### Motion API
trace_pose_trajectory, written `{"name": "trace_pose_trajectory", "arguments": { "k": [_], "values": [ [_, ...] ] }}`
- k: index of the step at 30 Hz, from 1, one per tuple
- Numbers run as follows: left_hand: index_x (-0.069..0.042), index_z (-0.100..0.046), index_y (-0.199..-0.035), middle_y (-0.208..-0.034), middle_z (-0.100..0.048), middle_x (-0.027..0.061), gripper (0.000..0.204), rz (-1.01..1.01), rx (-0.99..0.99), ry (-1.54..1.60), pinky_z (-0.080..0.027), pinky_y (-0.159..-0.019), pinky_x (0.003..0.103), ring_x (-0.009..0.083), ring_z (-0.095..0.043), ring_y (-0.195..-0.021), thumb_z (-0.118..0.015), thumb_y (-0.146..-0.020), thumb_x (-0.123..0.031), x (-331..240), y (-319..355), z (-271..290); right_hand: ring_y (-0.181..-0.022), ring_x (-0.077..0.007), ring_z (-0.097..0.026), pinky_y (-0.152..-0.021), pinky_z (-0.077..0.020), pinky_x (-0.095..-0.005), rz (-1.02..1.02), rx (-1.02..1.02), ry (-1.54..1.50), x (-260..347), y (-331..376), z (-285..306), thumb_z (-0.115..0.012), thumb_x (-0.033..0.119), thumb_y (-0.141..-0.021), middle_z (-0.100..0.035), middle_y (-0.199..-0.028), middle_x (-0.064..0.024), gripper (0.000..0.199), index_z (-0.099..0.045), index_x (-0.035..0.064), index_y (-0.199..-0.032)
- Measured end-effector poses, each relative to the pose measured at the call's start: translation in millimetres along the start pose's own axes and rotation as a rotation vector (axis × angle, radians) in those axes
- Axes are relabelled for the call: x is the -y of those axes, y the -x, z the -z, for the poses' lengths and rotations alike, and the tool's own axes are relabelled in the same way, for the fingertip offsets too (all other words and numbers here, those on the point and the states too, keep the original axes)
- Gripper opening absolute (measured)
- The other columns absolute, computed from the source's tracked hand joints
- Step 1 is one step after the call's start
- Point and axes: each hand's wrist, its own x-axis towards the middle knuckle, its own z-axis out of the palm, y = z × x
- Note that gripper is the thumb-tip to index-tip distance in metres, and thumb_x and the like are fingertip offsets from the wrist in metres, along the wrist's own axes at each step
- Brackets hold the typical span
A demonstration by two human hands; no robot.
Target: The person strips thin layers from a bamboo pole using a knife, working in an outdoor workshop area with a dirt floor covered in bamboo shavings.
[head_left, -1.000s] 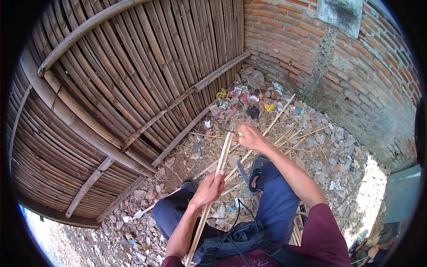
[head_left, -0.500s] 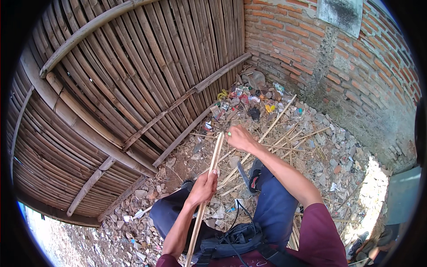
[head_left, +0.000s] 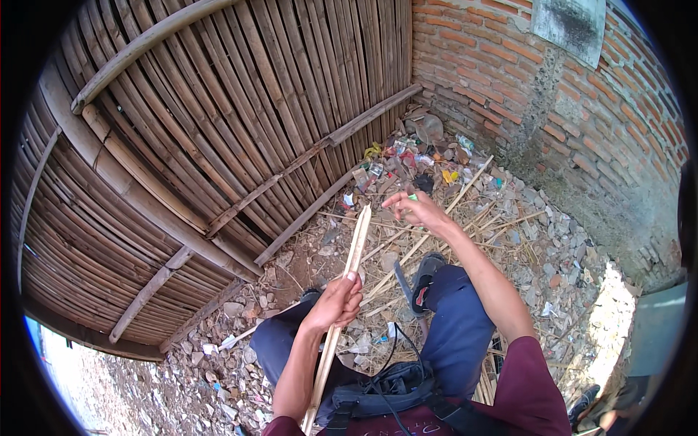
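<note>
Held in my left hand (head_left: 336,301) is a long, pale split-bamboo strip (head_left: 356,251), its upper end notched or splintered. It slants up and away from my lap, and its lower end passes between my arm and the waist bag (head_left: 385,389). My left fingers wrap round it about midway. Just right of the strip's tip, apart from it, hovers my right hand (head_left: 422,212) with fingers stretched out and nothing visible in them. Something bright green is on one of its fingers. A flat grey-blue blade-like piece (head_left: 402,283) lies beside my shoe (head_left: 427,280).
Several loose bamboo strips (head_left: 465,185) lie on the ground of stones and straw. Litter (head_left: 418,161) is heaped in the corner between a bamboo-slat wall (head_left: 291,87) and a brick wall (head_left: 494,65). At the lower right, part of another person's foot (head_left: 585,403) shows.
My right hand has opened from a closed pose and moved right, away from the strip's tip. My left hand still grips the strip. The view has shifted slightly.
</note>
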Motion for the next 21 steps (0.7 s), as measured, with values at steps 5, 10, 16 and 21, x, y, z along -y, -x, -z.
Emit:
{"name": "trace_pose_trajectory", "arguments": {
  "k": [5, 10, 16, 21],
  "values": [
    [-0.014, -0.039, -0.090, -0.058, -0.029, -0.0054, 0.046, 0.023, 0.033, 0.055, -0.023, -0.031, 0.022, 0.0044, -0.023, -0.037, -0.034, -0.117, -0.051, 0.7, -5.5, -4.6, -0.066, -0.0038, -0.054, -0.057, -0.0415, -0.0236, 0.152, 0.041, -0.165, 19.8, 10.0, -23.3, -0.070, 0.017, -0.097, -0.073, -0.097, -0.0038, 0.029, -0.075, 0.0020, -0.121],
    [-0.014, -0.038, -0.092, -0.059, -0.028, -0.0064, 0.046, 0.042, 0.069, 0.088, -0.023, -0.031, 0.021, 0.0040, -0.023, -0.037, -0.033, -0.116, -0.053, 1.0, -8.5, -5.8, -0.105, -0.0155, -0.071, -0.097, -0.0556, -0.0330, 0.349, -0.013, -0.005, 18.1, 8.9, -27.4, -0.076, 0.011, -0.095, -0.076, -0.106, -0.0072, 0.024, -0.077, 0.0022, -0.117],
    [-0.015, -0.039, -0.092, -0.058, -0.027, -0.0065, 0.045, 0.046, 0.074, 0.085, -0.022, -0.031, 0.021, 0.0041, -0.023, -0.038, -0.033, -0.116, -0.053, 2.8, -12.2, -7.0, -0.101, -0.0143, -0.071, -0.094, -0.0568, -0.0322, 0.381, -0.076, 0.051, 10.7, 6.6, -24.5, -0.078, 0.008, -0.092, -0.077, -0.106, -0.0069, 0.016, -0.078, 0.0017, -0.108],
    [-0.015, -0.039, -0.091, -0.057, -0.027, -0.0064, 0.046, 0.040, 0.073, 0.094, -0.022, -0.031, 0.022, 0.0043, -0.023, -0.037, -0.033, -0.116, -0.053, 2.4, -11.7, -8.2, -0.100, -0.0130, -0.071, -0.094, -0.0568, -0.0308, 0.432, -0.100, 0.031, 4.6, 4.6, -26.6, -0.079, 0.003, -0.091, -0.077, -0.104, -0.0058, 0.012, -0.078, 0.0016, -0.103]
  ]
}}
